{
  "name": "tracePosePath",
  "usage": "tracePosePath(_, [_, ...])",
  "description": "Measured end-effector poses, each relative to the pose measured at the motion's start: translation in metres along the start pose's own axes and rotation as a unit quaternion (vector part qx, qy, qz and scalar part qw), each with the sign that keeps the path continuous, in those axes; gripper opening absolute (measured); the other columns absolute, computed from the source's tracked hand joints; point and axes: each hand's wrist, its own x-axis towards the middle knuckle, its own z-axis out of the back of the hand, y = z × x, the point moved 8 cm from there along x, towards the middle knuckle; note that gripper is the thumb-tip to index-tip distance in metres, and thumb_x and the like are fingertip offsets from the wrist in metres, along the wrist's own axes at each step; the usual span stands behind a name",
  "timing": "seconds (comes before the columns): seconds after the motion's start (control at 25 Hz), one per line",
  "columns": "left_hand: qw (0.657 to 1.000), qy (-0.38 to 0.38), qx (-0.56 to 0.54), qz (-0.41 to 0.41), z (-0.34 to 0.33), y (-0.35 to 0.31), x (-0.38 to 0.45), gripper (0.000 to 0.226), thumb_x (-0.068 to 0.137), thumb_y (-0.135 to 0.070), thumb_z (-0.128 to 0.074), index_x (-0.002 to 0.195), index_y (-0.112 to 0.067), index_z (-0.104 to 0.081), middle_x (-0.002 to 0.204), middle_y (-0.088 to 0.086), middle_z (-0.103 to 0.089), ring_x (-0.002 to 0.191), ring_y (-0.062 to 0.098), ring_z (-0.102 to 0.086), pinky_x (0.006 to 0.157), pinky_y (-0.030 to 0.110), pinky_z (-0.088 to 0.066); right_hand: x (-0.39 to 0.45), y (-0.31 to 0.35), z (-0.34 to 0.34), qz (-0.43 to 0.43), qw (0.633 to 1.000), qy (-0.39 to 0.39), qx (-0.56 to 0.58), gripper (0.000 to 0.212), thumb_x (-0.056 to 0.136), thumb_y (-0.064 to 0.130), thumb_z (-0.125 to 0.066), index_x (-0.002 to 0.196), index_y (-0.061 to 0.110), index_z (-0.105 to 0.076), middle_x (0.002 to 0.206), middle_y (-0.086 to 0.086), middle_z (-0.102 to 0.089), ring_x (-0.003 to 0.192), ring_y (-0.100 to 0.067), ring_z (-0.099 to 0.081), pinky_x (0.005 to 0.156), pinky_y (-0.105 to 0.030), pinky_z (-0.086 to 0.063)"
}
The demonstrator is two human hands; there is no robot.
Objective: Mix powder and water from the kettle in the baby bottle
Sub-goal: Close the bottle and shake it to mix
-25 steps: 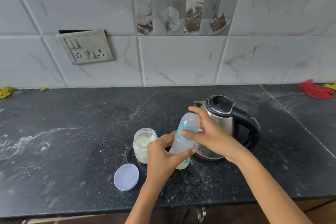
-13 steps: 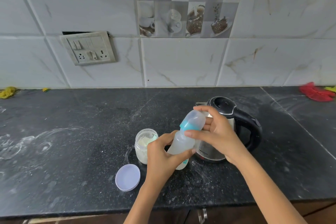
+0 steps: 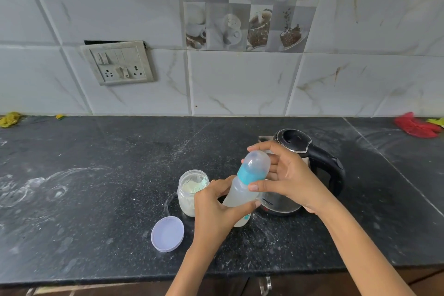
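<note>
Meanwhile the baby bottle (image 3: 240,196) had tipped further toward the kettle (image 3: 298,170); left hand (image 3: 213,211) gripped its body, right hand (image 3: 286,175) pinched its cap, probably loosening it.

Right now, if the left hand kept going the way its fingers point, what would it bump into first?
Probably the steel electric kettle, just beyond the cloudy plastic baby bottle that the left hand already grips; depth is hard to judge.

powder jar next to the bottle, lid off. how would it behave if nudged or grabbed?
The powder jar looks short and wide, so it probably slides rather than tips. It seems partly full, likely light. With its lid lying apart on the counter, a hard knock would probably spill powder.
</note>
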Motion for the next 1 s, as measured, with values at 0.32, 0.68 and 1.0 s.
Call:
tracePosePath(0.32, [1.0, -0.013, -0.013, 0.006, -0.006, 0.001, -0.004, 0.035, 0.058, -0.044, -0.086, 0.09, -0.037, -0.072, 0.085, -0.016, -0.073, 0.088, 0.016, -0.067, 0.077, 0.039, -0.056, -0.004, 0.002, -0.005, -0.031, 0.92, -0.144, -0.363, 0.072, 0.051, 0.081, -0.07, 0.103, 0.035, -0.053, 0.095, 0.018, -0.061, 0.086, -0.003, -0.06, 0.071, -0.025, -0.053])
tracePosePath(0.68, [0.999, -0.022, 0.005, -0.024, -0.005, -0.009, -0.004, 0.04, 0.06, -0.043, -0.082, 0.092, -0.059, -0.063, 0.088, -0.025, -0.071, 0.088, 0.006, -0.066, 0.077, 0.03, -0.055, -0.006, -0.009, -0.007, -0.029, 0.967, -0.118, -0.224, 0.064, 0.051, 0.063, -0.085, 0.106, 0.049, -0.056, 0.098, 0.034, -0.063, 0.094, 0.013, -0.059, 0.07, -0.007, -0.052])
tracePosePath(1.0, [0.999, -0.026, 0.018, -0.031, -0.005, -0.009, -0.006, 0.039, 0.06, -0.046, -0.082, 0.09, -0.06, -0.062, 0.086, -0.025, -0.07, 0.085, 0.013, -0.065, 0.076, 0.035, -0.055, -0.011, -0.015, -0.003, -0.037, 0.985, -0.112, -0.129, 0.057, 0.057, 0.037, -0.093, 0.106, 0.038, -0.064, 0.098, 0.02, -0.071, 0.092, 0.0, -0.067, 0.072, -0.014, -0.055])
